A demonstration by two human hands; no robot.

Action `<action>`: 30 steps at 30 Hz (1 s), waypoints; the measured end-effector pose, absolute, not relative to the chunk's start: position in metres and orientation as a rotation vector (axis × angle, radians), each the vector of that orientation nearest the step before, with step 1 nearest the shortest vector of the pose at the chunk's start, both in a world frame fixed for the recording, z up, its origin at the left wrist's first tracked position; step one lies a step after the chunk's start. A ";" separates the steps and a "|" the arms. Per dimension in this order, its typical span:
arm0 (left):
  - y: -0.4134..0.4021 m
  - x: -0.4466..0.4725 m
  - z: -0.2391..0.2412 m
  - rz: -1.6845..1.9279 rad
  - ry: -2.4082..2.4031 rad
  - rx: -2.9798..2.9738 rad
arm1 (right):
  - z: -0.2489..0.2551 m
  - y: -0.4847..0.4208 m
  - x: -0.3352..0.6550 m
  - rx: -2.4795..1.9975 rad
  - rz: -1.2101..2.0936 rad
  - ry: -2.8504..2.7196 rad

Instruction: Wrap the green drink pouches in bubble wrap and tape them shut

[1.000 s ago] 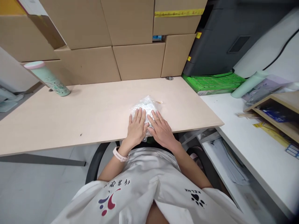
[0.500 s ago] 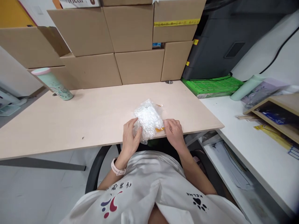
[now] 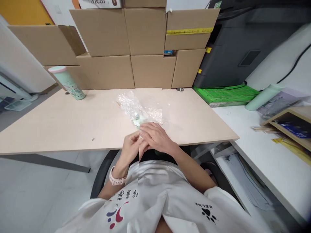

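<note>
A crumpled sheet of clear bubble wrap (image 3: 131, 103) lies partly spread at the front of the table, with something small and pale green (image 3: 136, 120) showing through its lower part. My left hand (image 3: 130, 147), with a pink watch band on the wrist, has its fingers curled in a pinch at the near edge of the wrap. Reaching across from the right, my right hand (image 3: 156, 137) lies over the left fingertips, its fingers together and bent round the near end of the wrap. What sits between the fingertips is largely hidden.
Cardboard boxes (image 3: 107, 72) are stacked along the back of the table (image 3: 60, 129). A mint tumbler (image 3: 70, 84) stands at the back left. To the right are a green crate-like item (image 3: 228, 95), a dark case (image 3: 225, 51) and a white side desk (image 3: 252, 139).
The bundle has been unfolded and spread to the left and away from me, and the pale green thing now shows. My right hand has moved left to meet my left hand.
</note>
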State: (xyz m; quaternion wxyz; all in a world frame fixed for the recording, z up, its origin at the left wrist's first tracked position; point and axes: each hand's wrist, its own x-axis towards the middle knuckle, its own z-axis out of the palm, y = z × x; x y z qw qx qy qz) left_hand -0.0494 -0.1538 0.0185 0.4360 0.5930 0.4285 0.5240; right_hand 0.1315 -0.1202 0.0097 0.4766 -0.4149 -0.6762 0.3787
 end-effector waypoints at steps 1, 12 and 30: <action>-0.151 -0.054 0.016 1.365 1.166 1.510 | 0.004 -0.121 0.136 -1.019 0.872 -1.748; -0.112 0.010 -0.009 1.109 1.182 1.854 | -0.015 -0.130 0.201 -1.456 0.264 -1.718; -0.123 -0.100 -0.004 1.130 1.721 1.801 | -0.004 -0.125 0.105 -0.981 0.389 -2.388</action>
